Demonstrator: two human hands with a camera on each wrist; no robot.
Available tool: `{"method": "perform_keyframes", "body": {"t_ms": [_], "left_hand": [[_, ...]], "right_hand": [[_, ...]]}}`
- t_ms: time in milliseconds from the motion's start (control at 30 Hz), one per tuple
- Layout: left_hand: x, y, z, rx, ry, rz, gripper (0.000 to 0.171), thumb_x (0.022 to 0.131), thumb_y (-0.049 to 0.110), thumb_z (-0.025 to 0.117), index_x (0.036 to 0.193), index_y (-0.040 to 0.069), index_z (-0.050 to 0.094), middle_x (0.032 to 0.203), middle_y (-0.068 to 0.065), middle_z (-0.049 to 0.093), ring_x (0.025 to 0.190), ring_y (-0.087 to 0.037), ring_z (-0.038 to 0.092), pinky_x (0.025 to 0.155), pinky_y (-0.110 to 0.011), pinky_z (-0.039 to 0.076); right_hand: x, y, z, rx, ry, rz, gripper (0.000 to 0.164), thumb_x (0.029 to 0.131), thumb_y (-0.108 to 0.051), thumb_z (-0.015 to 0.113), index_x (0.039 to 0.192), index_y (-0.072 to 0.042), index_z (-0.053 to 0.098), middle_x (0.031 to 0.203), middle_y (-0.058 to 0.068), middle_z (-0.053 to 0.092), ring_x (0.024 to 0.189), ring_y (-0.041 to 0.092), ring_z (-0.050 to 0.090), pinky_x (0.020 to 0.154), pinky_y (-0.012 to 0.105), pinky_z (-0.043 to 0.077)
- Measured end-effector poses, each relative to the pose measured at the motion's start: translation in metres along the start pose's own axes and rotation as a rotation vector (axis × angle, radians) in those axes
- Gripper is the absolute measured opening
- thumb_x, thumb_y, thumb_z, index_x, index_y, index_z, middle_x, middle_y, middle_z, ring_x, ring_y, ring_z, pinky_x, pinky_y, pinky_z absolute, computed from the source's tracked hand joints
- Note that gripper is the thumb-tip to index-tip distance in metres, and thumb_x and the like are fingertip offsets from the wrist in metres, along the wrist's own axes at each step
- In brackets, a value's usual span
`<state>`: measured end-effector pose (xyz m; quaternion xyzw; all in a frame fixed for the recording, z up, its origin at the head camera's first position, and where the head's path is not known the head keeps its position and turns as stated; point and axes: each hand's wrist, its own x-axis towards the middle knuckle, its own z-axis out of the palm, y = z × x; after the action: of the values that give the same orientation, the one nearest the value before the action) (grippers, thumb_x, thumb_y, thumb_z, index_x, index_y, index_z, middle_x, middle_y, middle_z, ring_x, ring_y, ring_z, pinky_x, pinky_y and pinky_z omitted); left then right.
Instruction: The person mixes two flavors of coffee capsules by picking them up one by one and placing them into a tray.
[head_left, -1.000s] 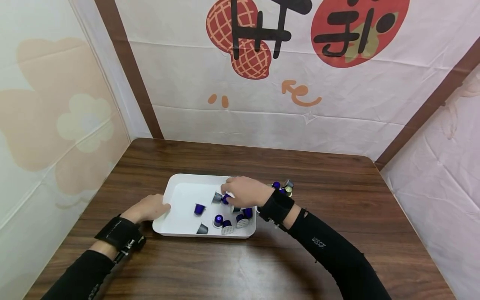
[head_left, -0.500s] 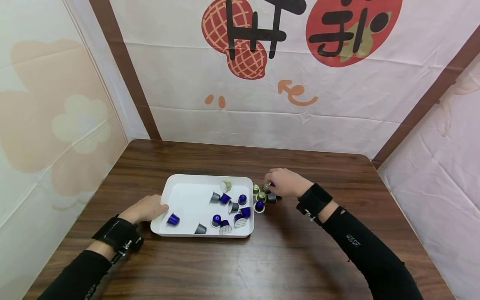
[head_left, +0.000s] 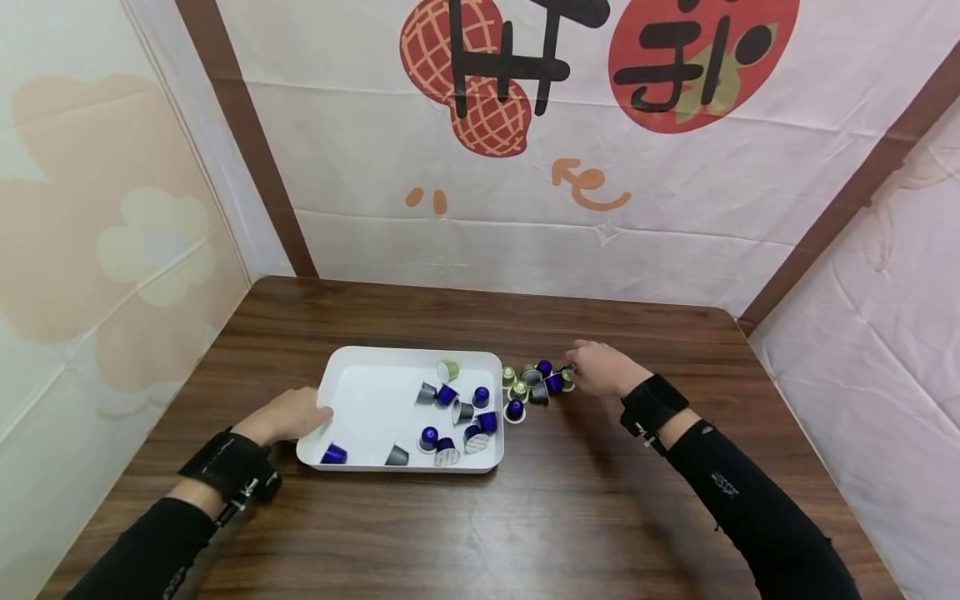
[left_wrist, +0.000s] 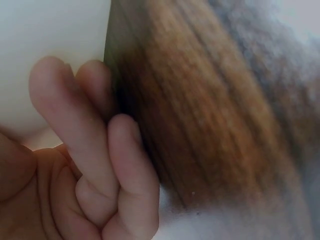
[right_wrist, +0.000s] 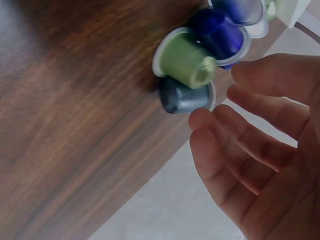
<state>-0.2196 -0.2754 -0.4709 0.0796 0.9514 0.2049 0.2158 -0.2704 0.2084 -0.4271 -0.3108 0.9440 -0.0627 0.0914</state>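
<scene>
A white tray (head_left: 367, 400) lies on the table, and my left hand (head_left: 288, 415) grips its left edge. In the left wrist view the fingers (left_wrist: 85, 130) bend in under that edge. Several coffee capsules are in the tray, among them a green one (head_left: 447, 371) at the back and a blue one (head_left: 333, 454) in the front left corner. My right hand (head_left: 603, 369) reaches over the right end of a capsule cluster outside the tray. In the right wrist view its fingers curve loosely beside a grey capsule (right_wrist: 185, 97), a green capsule (right_wrist: 182, 60) and a blue capsule (right_wrist: 217, 32), holding none.
The loose cluster lies against the tray's right side, with a blue capsule (head_left: 514, 409) nearest me. Beneath everything is a brown wood-grain table (head_left: 480, 533). Printed white fabric (head_left: 360, 250) hangs behind the table, and more fabric closes in both sides.
My right hand has moved from over the tray to the far right of the cluster. A blue capsule in the tray has rolled to the front left corner. The left hand keeps its grip.
</scene>
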Motion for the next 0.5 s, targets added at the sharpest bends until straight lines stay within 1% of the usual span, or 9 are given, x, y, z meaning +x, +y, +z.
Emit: {"method": "perform_keyframes", "body": {"t_ms": [167, 333, 500], "left_hand": [[0.0, 0.0, 0.0, -0.013, -0.004, -0.009, 0.037, 0.093, 0.019, 0.045, 0.11, -0.012, 0.057, 0.085, -0.009, 0.06, 0.072, -0.02, 0.055, 0.065, -0.034, 0.045], [0.0, 0.0, 0.0, -0.012, -0.003, -0.016, 0.037, 0.093, 0.019, 0.045, 0.11, -0.012, 0.056, 0.085, -0.009, 0.06, 0.072, -0.02, 0.055, 0.065, -0.034, 0.045], [0.0, -0.001, 0.0, -0.01, -0.001, -0.019, 0.038, 0.093, 0.019, 0.045, 0.111, -0.012, 0.056, 0.086, -0.01, 0.06, 0.073, -0.021, 0.055, 0.066, -0.035, 0.045]], "right_hand": [[-0.001, 0.003, 0.008, 0.033, 0.004, 0.0, 0.031, 0.088, -0.001, 0.057, 0.119, -0.001, 0.063, 0.111, 0.015, 0.058, 0.081, 0.02, 0.058, 0.063, 0.031, 0.045], [0.0, 0.004, 0.012, 0.005, -0.003, 0.006, 0.031, 0.088, -0.006, 0.062, 0.119, -0.003, 0.063, 0.108, 0.013, 0.058, 0.08, 0.018, 0.057, 0.066, 0.031, 0.048], [0.002, 0.007, 0.015, -0.003, 0.005, -0.022, 0.027, 0.087, -0.006, 0.064, 0.114, -0.003, 0.065, 0.105, 0.012, 0.059, 0.087, 0.022, 0.058, 0.072, 0.034, 0.049]]}}
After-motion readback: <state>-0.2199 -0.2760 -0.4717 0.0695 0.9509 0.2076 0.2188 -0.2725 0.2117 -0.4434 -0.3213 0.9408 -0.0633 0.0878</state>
